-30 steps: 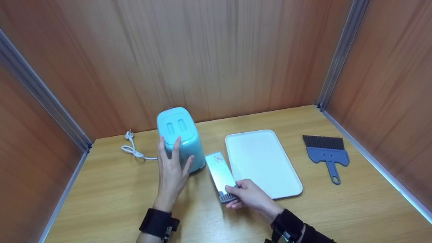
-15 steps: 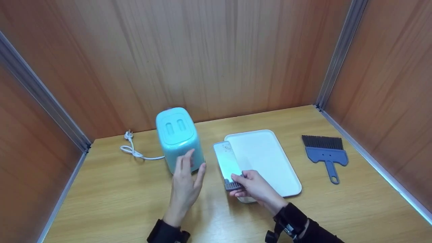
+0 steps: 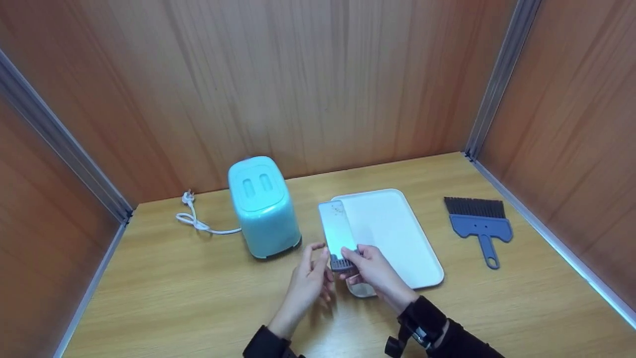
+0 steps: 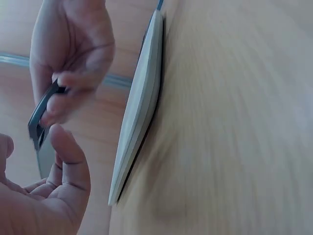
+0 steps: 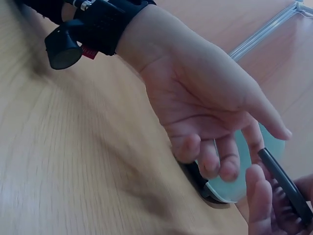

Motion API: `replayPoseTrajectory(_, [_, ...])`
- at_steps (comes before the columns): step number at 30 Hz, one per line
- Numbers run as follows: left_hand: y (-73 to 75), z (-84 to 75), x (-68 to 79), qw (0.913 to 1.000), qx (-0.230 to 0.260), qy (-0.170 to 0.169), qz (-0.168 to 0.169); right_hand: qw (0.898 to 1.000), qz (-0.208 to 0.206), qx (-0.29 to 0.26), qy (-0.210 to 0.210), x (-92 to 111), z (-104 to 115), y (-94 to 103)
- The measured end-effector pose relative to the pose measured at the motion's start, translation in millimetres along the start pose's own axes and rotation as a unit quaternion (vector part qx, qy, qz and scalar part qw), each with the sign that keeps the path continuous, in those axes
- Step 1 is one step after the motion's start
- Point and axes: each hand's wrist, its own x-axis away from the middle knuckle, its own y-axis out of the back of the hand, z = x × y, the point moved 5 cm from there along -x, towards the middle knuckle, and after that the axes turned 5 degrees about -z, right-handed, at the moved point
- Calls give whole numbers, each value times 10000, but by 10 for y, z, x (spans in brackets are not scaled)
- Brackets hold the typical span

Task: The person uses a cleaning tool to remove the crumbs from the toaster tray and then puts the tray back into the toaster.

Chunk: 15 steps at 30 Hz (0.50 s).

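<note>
Between its thumb and fingers, my right hand [image 3: 375, 273] pinches the grey slotted end of a crumb tray [image 3: 337, 223], a narrow shiny metal plate with brown crumbs at its far end. The plate is held above the left edge of a white serving tray [image 3: 392, 233]. My left hand [image 3: 305, 283] hovers beside the grey end, thumb and index finger spread. In the right wrist view, the left hand [image 5: 195, 93] has loosely bent fingers, with a gap to the crumb tray's dark edge [image 5: 286, 183]. A light-blue toaster [image 3: 266, 214] stands to the left, its lid-like top facing up.
Left of the toaster lies a white power cord [image 3: 201, 224] with its plug [image 3: 188, 198]. A blue brush [image 3: 481, 227] with dark bristles lies right of the white tray. Wood-grain panels [image 3: 318, 89] enclose the table at the back and both sides.
My left hand has come away from the toaster and moved right, next to the crumb tray. My right hand has lifted the crumb tray slightly up and right, over the white tray's edge.
</note>
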Motion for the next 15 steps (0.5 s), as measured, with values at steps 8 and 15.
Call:
replayPoseTrajectory(8, [-297, 16, -3, 9961, 779, 377, 184, 9967, -617, 474, 251, 10, 2, -39])
replayPoseTrajectory(15, [-391, 50, -32, 9928, 1151, 289, -165, 9993, -324, 110, 142, 30, -41, -115])
